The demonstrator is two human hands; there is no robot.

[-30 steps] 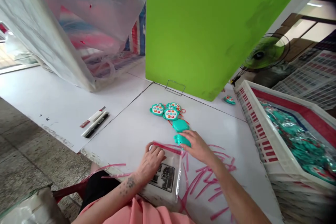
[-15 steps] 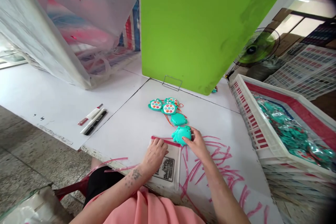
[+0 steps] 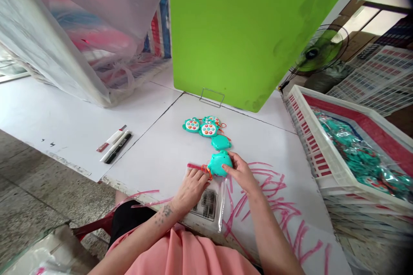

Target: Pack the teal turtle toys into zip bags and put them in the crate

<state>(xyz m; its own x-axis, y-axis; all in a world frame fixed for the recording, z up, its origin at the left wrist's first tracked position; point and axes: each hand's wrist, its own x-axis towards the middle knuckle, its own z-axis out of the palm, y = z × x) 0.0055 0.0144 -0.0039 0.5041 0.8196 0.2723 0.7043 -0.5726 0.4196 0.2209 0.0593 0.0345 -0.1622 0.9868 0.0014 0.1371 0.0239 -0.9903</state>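
My right hand (image 3: 240, 172) grips a teal toy (image 3: 219, 163), back side up, with an orange cord at its left. Beneath it and to the left lies a clear plastic bag (image 3: 206, 204) with a red top strip and printed black text. Bent fingers of my left hand (image 3: 192, 187) press on the bag's upper part, close to the cord. Just beyond is another teal toy (image 3: 220, 142), face down. Farther back, teal toys with white faces and coloured buttons (image 3: 208, 129) lie together, orange cords beside them.
Pink strips (image 3: 267, 193) are scattered at the right. Two markers (image 3: 118, 148) and a cutter (image 3: 111, 138) lie at the left. A green board (image 3: 245, 30) stands behind. At the right, a white crate (image 3: 325, 167) holds bagged teal toys. Plastic-covered goods (image 3: 97, 38) stand back left.
The held toy has moved slightly left and nearer to my left hand, over the bag's top edge. Its orange cord now shows beside my left fingers.
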